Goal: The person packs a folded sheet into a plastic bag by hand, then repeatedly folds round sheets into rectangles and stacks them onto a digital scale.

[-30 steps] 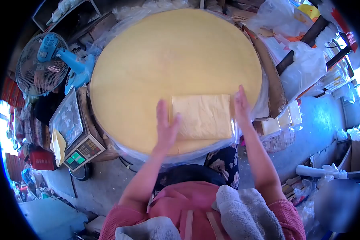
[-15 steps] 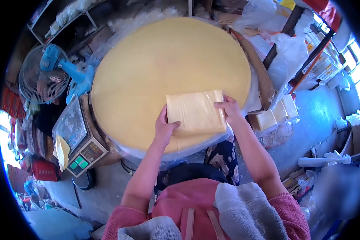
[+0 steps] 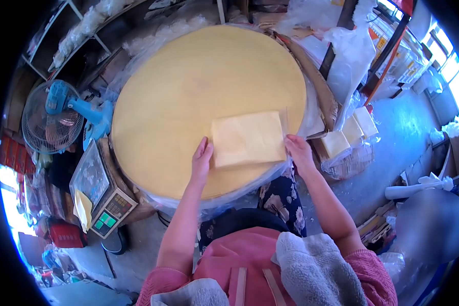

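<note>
A rectangular pale yellow packet in clear plastic (image 3: 247,138) is at the front right part of the round yellow tabletop (image 3: 188,81). At its left edge is my left hand (image 3: 202,159), with fingers drawn together; whether they grip the plastic is hard to make out. My right hand (image 3: 298,149) pinches the lower right edge of the packet, where clear wrapping sticks out past the yellow contents.
To the left stand a scale (image 3: 107,209) with a yellow sheet on it and a blue fan (image 3: 56,115). Wrapped pale yellow packets (image 3: 339,143) lie right of the table, beside a cardboard edge (image 3: 316,81). Plastic sheeting (image 3: 349,66) hangs at the upper right.
My hands, first apart at both sides of the packet, closed on its edges. Since then my left thumb has come off its top face, and my right hand has shifted down its edge.
</note>
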A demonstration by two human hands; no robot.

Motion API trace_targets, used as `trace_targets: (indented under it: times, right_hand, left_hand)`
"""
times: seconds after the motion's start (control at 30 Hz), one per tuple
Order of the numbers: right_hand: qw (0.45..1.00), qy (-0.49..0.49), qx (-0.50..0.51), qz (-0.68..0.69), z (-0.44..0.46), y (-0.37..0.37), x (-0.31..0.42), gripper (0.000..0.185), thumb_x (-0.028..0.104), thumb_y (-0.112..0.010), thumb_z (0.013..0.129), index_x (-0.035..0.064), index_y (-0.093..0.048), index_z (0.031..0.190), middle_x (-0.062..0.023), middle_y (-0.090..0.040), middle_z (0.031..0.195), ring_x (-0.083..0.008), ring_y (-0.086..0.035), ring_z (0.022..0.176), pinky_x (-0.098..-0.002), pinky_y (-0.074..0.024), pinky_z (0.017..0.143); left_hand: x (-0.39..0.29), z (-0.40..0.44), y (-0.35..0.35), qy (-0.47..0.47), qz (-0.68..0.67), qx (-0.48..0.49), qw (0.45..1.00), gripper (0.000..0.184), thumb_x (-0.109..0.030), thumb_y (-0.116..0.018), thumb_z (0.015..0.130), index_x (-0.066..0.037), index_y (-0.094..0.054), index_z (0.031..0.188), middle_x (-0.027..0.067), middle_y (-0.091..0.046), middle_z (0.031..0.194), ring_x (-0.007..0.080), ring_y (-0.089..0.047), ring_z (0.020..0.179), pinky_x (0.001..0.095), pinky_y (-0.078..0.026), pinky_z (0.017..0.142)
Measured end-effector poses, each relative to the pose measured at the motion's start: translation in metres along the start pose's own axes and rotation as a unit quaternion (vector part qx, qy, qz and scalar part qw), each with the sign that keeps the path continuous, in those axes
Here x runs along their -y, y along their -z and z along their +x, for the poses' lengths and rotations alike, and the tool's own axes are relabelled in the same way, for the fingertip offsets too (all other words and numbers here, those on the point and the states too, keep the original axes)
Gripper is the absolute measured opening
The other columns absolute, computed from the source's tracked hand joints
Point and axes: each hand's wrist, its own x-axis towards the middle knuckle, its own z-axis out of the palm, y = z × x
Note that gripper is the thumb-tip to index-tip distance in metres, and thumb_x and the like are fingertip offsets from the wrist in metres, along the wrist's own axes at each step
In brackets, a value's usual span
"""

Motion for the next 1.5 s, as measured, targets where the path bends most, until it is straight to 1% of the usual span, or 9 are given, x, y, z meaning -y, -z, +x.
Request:
trace_targets:
  times: [0.23, 0.47, 0.6, 0.7, 1.07, 1.17, 1.3, 1.33, 1.5]
  right_hand:
    - [0.980, -0.161, 0.063, 0.095, -0.013, 0.005, 0.038, 0.048, 0.031, -0.071, 0.083, -0.0069, -0.058, 0.110, -0.0081, -0.066, 0.094, -0.0136, -0.062, 0.082, -0.0273, -0.0498, 0.072]
    - [0.955, 0.024, 0.007, 0.296, -0.063, 0.150, -0.004, 0.043, 0.028, -0.064, 0.087, 0.0005, -0.055, 0.119, -0.0069, -0.062, 0.110, -0.0176, -0.060, 0.099, -0.0348, -0.0488, 0.085]
    - [0.892, 0.030, -0.151, 0.426, -0.057, 0.254, -0.088, 0.053, 0.038, -0.055, 0.092, 0.0000, -0.045, 0.128, -0.0118, -0.059, 0.117, -0.0240, -0.057, 0.108, -0.0413, -0.0475, 0.092]
    - [0.867, 0.048, -0.272, 0.416, -0.025, 0.320, -0.114, 0.056, 0.038, -0.057, 0.091, -0.0019, -0.043, 0.129, -0.0152, -0.058, 0.118, -0.0284, -0.058, 0.107, -0.0440, -0.0486, 0.091]
    - [0.861, 0.107, -0.358, 0.346, 0.195, 0.414, -0.138, 0.049, 0.026, -0.065, 0.087, 0.0007, -0.047, 0.125, -0.0134, -0.059, 0.113, -0.0263, -0.061, 0.098, -0.0434, -0.0530, 0.081]
    - [0.900, -0.145, -0.406, 0.062, 0.241, 0.434, -0.149, 0.057, 0.027, -0.065, 0.087, 0.0121, -0.040, 0.135, -0.0115, -0.055, 0.123, -0.0296, -0.056, 0.106, -0.0450, -0.0488, 0.088]
    - [0.797, -0.120, -0.385, -0.449, 0.283, 0.428, -0.186, 0.082, 0.026, -0.070, 0.079, 0.0155, -0.023, 0.145, -0.0302, -0.034, 0.138, -0.0438, -0.035, 0.127, -0.0464, -0.0321, 0.105]
    - [0.817, -0.127, -0.363, -0.428, 0.282, 0.422, -0.188, 0.087, 0.025, -0.072, 0.076, 0.0152, -0.021, 0.146, -0.0368, -0.024, 0.139, -0.0472, -0.023, 0.133, -0.0439, -0.0227, 0.111]
    - [0.781, -0.185, -0.376, -0.462, 0.276, 0.420, -0.190, 0.071, 0.011, -0.059, 0.078, 0.0077, -0.028, 0.142, -0.0281, -0.030, 0.141, -0.0415, -0.030, 0.131, -0.0428, -0.0275, 0.109]
  left_hand:
    - [0.006, -0.021, -0.043, -0.040, 0.047, 0.056, 0.997, 0.062, 0.002, -0.056, 0.084, 0.004, -0.030, 0.140, 0.0152, -0.039, 0.141, 0.0217, -0.039, 0.129, 0.0306, -0.030, 0.106]
    - [-0.056, -0.068, -0.154, -0.163, 0.121, 0.344, 0.917, 0.059, 0.000, -0.053, 0.085, 0.000, -0.032, 0.141, 0.0143, -0.035, 0.145, 0.0255, -0.033, 0.134, 0.0351, -0.024, 0.110]
    - [-0.024, -0.016, -0.185, -0.240, 0.385, 0.301, 0.839, 0.055, -0.021, -0.050, 0.091, -0.004, -0.033, 0.140, 0.0169, -0.029, 0.147, 0.0333, -0.024, 0.138, 0.0426, -0.017, 0.112]
    - [0.034, 0.018, -0.172, -0.340, 0.654, 0.242, 0.631, 0.057, -0.029, -0.045, 0.092, -0.005, -0.031, 0.141, 0.0170, -0.025, 0.149, 0.0332, -0.019, 0.139, 0.0495, -0.011, 0.112]
    - [0.034, 0.016, -0.184, -0.337, 0.695, 0.241, 0.587, 0.058, -0.034, -0.032, 0.095, 0.000, -0.026, 0.142, 0.0226, -0.024, 0.148, 0.0379, -0.019, 0.138, 0.0548, -0.008, 0.111]
    - [0.038, 0.017, -0.184, -0.336, 0.687, 0.237, 0.599, 0.057, -0.036, -0.032, 0.095, 0.001, -0.033, 0.138, 0.0234, -0.028, 0.145, 0.0398, -0.023, 0.137, 0.0583, -0.010, 0.109]
    - [0.039, 0.018, -0.186, -0.331, 0.681, 0.235, 0.610, 0.057, -0.039, -0.031, 0.095, 0.001, -0.036, 0.135, 0.0239, -0.029, 0.145, 0.0416, -0.024, 0.136, 0.0606, -0.011, 0.108]
    - [0.040, 0.018, -0.186, -0.328, 0.680, 0.237, 0.611, 0.057, -0.039, -0.031, 0.094, 0.001, -0.037, 0.135, 0.0239, -0.029, 0.145, 0.0413, -0.024, 0.136, 0.0606, -0.011, 0.108]
    - [0.043, 0.019, -0.182, -0.328, 0.674, 0.229, 0.621, 0.059, -0.042, -0.033, 0.093, 0.000, -0.039, 0.135, 0.0236, -0.027, 0.146, 0.0399, -0.024, 0.136, 0.0608, -0.011, 0.108]
